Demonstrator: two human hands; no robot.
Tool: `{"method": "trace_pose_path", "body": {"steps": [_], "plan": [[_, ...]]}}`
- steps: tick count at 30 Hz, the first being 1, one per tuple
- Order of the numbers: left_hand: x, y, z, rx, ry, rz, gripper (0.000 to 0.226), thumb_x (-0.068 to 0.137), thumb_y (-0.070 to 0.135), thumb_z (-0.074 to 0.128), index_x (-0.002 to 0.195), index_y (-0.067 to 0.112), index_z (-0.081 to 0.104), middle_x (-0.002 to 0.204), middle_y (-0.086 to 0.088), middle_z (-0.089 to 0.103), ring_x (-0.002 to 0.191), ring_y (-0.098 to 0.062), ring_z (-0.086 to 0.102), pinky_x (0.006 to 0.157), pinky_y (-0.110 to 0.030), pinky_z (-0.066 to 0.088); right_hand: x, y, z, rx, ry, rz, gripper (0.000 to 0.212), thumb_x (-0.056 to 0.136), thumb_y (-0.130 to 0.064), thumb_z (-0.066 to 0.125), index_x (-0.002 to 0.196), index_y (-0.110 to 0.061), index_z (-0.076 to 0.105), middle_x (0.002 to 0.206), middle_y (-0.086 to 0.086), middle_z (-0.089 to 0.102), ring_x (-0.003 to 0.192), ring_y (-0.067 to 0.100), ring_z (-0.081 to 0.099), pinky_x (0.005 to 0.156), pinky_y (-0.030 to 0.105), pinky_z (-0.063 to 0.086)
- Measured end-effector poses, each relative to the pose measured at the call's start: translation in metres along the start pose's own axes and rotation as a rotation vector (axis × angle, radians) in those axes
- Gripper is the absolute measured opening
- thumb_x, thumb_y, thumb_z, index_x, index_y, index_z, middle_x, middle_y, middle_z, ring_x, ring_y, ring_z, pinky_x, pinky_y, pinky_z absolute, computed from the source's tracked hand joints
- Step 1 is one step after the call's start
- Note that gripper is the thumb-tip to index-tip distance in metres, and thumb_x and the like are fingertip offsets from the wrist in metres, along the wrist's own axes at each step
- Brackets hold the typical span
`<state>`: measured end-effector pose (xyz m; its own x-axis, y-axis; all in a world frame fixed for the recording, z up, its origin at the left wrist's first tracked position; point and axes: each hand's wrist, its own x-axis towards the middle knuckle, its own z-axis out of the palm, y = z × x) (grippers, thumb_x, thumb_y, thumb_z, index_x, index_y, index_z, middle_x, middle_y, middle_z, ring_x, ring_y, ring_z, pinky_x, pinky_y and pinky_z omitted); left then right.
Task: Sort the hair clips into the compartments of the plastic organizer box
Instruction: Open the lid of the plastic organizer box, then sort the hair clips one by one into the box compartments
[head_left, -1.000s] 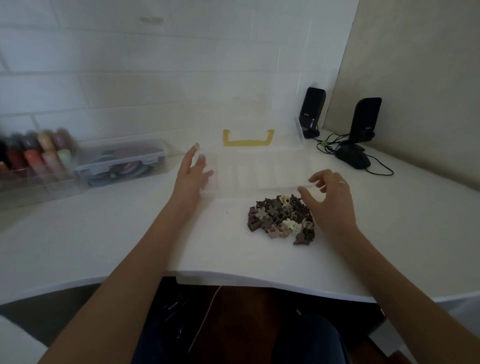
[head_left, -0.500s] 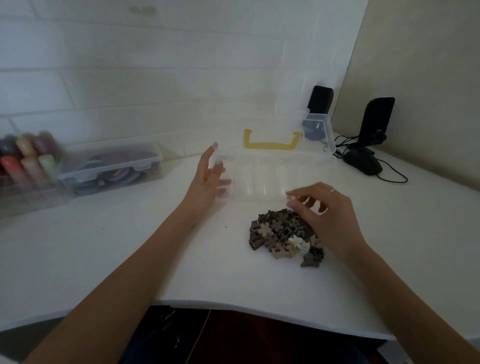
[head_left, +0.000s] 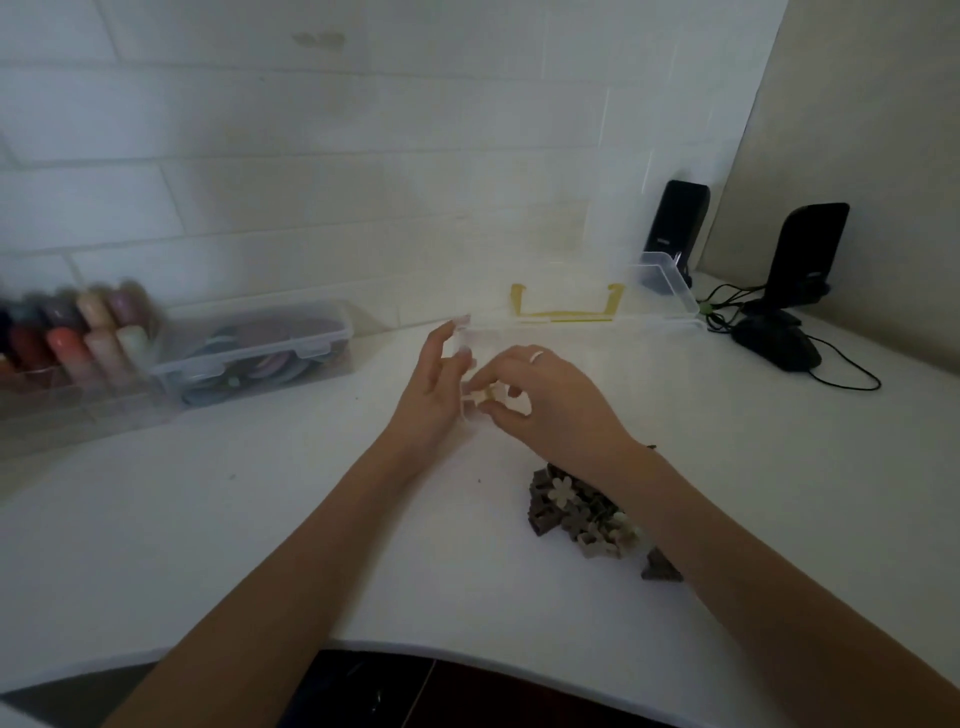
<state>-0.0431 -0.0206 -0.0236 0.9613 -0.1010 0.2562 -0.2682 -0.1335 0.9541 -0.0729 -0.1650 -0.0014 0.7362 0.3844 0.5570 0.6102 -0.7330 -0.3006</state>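
The clear plastic organizer box (head_left: 644, 358) lies open on the white desk, its lid with a yellow handle (head_left: 563, 306) leaning back toward the wall. My left hand (head_left: 434, 387) rests with straight fingers against the box's left end. My right hand (head_left: 545, 400) is over the front left compartment and pinches a small cream hair clip (head_left: 485, 396) at its fingertips. A pile of brown and cream flower-shaped hair clips (head_left: 576, 512) lies on the desk in front of the box, partly hidden under my right forearm.
A closed clear box with coloured discs (head_left: 254, 353) and a rack of coloured bottles (head_left: 67, 338) stand at the left. Two black speakers (head_left: 675, 228) (head_left: 808, 254), a black mouse (head_left: 776, 348) and cables sit at the back right. The desk's front edge curves near me.
My right hand has left the pile and moved left over the box's front left compartment with a cream clip pinched. My left hand stays at the box's left end.
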Motion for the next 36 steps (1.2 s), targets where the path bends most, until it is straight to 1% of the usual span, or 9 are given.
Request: {"method": "trace_pose_path", "body": {"steps": [3,8,11,14,17,21,26,31,36], "plan": [[-0.001,0.002,0.000,0.040,-0.009,-0.002,0.029,0.101,0.017,0.035,0.128,0.028,0.041,0.089,0.019,0.058,0.069,0.018,0.059,0.060,-0.003,0.047,-0.001,0.000,0.006,-0.042,0.017,0.001,0.013,0.082,-0.016,0.066,0.095,-0.016,0.063,0.087,-0.004,0.062,0.073,0.007,0.042,0.072,0.028,0.042],[0.000,0.000,0.001,0.069,0.018,-0.010,0.034,0.099,0.026,0.039,0.132,0.028,0.044,0.108,-0.002,0.063,0.087,-0.001,0.062,0.077,-0.019,0.050,0.000,0.005,0.002,-0.081,-0.074,-0.068,0.020,0.087,-0.018,0.062,0.105,-0.018,0.072,0.108,0.002,0.067,0.093,0.023,0.056,0.081,0.034,0.046],[-0.002,0.002,0.002,0.072,0.027,0.002,0.043,0.088,0.041,0.039,0.128,0.029,0.047,0.110,-0.003,0.064,0.088,-0.002,0.065,0.079,-0.024,0.052,-0.004,0.004,-0.011,0.015,-0.067,-0.038,0.022,0.089,-0.021,0.061,0.109,-0.022,0.070,0.114,-0.002,0.065,0.101,0.015,0.052,0.089,0.021,0.038],[-0.002,0.005,0.004,0.041,0.048,-0.029,0.029,0.083,0.045,0.039,0.109,0.048,0.051,0.103,0.000,0.063,0.083,-0.002,0.069,0.084,-0.036,0.056,-0.007,0.007,-0.042,0.165,-0.016,-0.002,0.011,0.080,-0.024,0.072,0.090,-0.023,0.074,0.084,-0.007,0.068,0.074,0.001,0.052,0.069,0.008,0.038],[-0.001,0.004,0.005,0.040,0.062,-0.050,0.022,0.080,0.049,0.041,0.099,0.055,0.052,0.105,0.000,0.061,0.090,-0.018,0.071,0.085,-0.060,0.052,-0.012,0.013,-0.064,0.248,-0.296,0.070,0.006,0.075,-0.024,0.075,0.081,-0.022,0.076,0.058,-0.008,0.065,0.049,0.007,0.050,0.051,0.010,0.036],[-0.001,0.003,0.006,0.066,0.068,-0.010,0.026,0.076,0.056,0.039,0.099,0.055,0.051,0.103,0.001,0.060,0.089,-0.020,0.071,0.083,-0.060,0.052,-0.016,0.020,-0.065,0.063,-0.499,0.166,0.012,0.076,-0.032,0.074,0.088,-0.033,0.076,0.041,-0.016,0.052,0.040,0.004,0.043,0.050,0.017,0.032],[0.003,-0.006,0.007,0.073,0.075,0.040,0.029,0.083,0.046,0.035,0.108,0.042,0.050,0.099,0.002,0.059,0.087,-0.020,0.070,0.082,-0.058,0.054,-0.016,0.020,-0.059,-0.107,-0.593,0.187,0.012,0.080,-0.037,0.069,0.092,-0.037,0.073,0.044,-0.039,0.047,0.049,-0.017,0.047,0.051,0.018,0.029],[0.007,-0.012,0.006,0.088,0.071,0.109,0.017,0.093,0.039,0.034,0.099,0.046,0.049,0.091,0.006,0.058,0.080,-0.016,0.070,0.079,-0.051,0.054,-0.017,0.018,-0.059,-0.054,-0.589,0.194,0.004,0.080,-0.029,0.070,0.084,-0.029,0.070,0.041,-0.032,0.048,0.046,-0.013,0.048,0.049,0.013,0.030],[0.007,-0.012,0.007,0.090,0.077,0.135,0.018,0.100,0.031,0.034,0.111,0.035,0.047,0.088,0.009,0.058,0.078,-0.013,0.068,0.071,-0.040,0.054,-0.020,0.023,-0.052,0.034,-0.537,0.166,0.005,0.084,-0.022,0.068,0.086,-0.026,0.068,0.035,-0.010,0.041,0.036,0.009,0.033,0.049,0.016,0.032]]}}
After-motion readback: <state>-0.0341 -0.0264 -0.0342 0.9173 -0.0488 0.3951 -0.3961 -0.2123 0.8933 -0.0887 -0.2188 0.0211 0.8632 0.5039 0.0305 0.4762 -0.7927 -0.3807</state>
